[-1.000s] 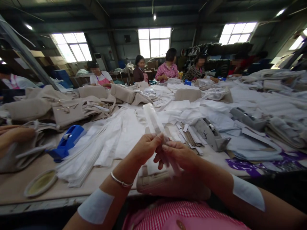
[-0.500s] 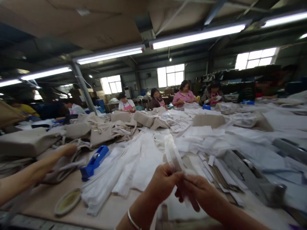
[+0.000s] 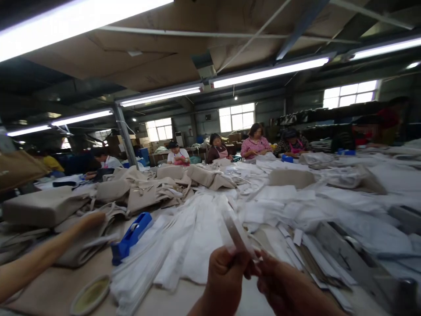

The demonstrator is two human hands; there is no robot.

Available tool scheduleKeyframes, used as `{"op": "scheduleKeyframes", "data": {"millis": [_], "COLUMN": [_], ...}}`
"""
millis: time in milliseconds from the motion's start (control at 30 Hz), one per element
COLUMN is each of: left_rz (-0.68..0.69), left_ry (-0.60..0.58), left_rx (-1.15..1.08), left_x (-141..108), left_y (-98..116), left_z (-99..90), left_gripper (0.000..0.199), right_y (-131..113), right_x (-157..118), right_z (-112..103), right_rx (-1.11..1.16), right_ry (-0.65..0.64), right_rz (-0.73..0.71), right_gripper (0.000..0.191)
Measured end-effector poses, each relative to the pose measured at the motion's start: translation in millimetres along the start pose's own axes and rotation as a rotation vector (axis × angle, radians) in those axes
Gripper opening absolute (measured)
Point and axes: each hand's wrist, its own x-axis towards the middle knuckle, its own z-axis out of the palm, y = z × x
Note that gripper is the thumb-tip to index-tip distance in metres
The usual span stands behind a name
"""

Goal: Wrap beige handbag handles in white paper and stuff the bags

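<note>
While translucent strip (image 3: 234,228) is pinched in left hand (image 3: 226,274), its lower end is neared by curled right hand (image 3: 284,278); whether gripped there too, cannot be told. White strips (image 3: 154,250) are spread beyond left hand, on desk (image 3: 177,298). Blue dispenser (image 3: 131,239) is set left of it, grey dispenser (image 3: 348,252) right of right hand.

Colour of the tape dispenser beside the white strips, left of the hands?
The tape dispenser is blue; it shows best in the head view.
</note>
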Motion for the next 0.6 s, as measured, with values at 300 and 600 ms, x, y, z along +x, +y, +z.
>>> {"op": "scheduleKeyframes", "data": {"millis": [300,600], "left_rz": [-0.190,-0.412], "left_ry": [-0.031,-0.050], "left_rx": [0.134,0.186], "left_x": [-7.1,2.8], "left_y": [0.0,-11.1], "left_z": [2.1,1.4], "left_gripper": [0.021,0.044], "right_y": [-23.2,-11.1], "right_x": [-1.8,3.3], "right_z": [0.2,-13.6], "right_rx": [-0.805,-1.529], "right_ry": [0.112,0.299], "right_rz": [-0.552,-0.902], "right_gripper": [0.024,0.013]}}
